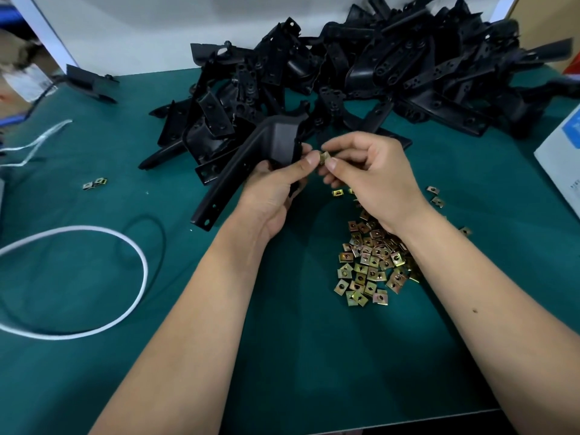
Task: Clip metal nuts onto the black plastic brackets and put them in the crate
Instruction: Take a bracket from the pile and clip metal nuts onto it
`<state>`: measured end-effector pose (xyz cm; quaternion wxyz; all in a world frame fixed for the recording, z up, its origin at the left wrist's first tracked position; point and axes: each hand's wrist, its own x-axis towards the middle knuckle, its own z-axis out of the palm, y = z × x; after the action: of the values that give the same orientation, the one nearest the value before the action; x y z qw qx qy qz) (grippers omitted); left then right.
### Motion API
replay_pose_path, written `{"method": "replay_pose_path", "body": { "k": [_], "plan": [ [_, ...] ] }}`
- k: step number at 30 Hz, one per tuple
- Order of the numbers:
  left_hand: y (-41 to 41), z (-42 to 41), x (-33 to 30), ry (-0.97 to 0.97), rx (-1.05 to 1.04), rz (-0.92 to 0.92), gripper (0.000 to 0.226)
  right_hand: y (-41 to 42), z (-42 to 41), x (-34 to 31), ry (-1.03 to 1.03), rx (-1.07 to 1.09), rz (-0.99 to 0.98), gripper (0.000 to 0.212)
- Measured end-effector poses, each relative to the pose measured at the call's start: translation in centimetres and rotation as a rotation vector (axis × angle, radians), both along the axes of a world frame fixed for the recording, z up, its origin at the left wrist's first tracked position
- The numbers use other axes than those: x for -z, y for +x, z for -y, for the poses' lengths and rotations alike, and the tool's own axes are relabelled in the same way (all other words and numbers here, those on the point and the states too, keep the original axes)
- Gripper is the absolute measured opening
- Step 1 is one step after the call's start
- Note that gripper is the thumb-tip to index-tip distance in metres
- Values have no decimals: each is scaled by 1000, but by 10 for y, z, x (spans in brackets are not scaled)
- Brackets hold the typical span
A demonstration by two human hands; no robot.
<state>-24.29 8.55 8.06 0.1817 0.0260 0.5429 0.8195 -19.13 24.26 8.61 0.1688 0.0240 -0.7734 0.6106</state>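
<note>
My left hand (276,186) grips a black angled plastic bracket (251,161) above the green table, its long arm pointing down to the left. My right hand (370,174) pinches one brass-coloured metal nut (324,158) between thumb and fingers, right at the bracket's right edge beside my left thumb. A heap of several loose metal nuts (370,262) lies on the mat under my right wrist. A big pile of black brackets (361,73) fills the back of the table. No crate is in view.
Two stray nuts (95,183) lie at the left. A white cord loop (94,277) and a black cable (150,233) curl on the green mat (298,356) at the left. One lone bracket (91,81) sits far left. A white box (561,161) stands at the right edge.
</note>
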Motion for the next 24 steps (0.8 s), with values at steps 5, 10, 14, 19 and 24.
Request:
{"method": "replay_pose_path", "body": {
  "k": [5, 10, 14, 19, 24],
  "plan": [
    [-3, 1, -1, -68, -26, 8, 9, 3, -2, -1, 128, 26, -32, 6],
    [-6, 4, -5, -86, -14, 55, 7, 5, 1, -5, 232, 13, -78, 14],
    [-3, 0, -6, -100, -43, 46, 7, 5, 0, -4, 255, 58, -78, 9],
    [1, -3, -8, -35, -77, 89, 6, 4, 4, -1, 268, 159, -122, 8],
    [3, -3, -10, -7, -88, 120, 9, 0, 0, -1, 100, 280, -108, 4]
  ]
}}
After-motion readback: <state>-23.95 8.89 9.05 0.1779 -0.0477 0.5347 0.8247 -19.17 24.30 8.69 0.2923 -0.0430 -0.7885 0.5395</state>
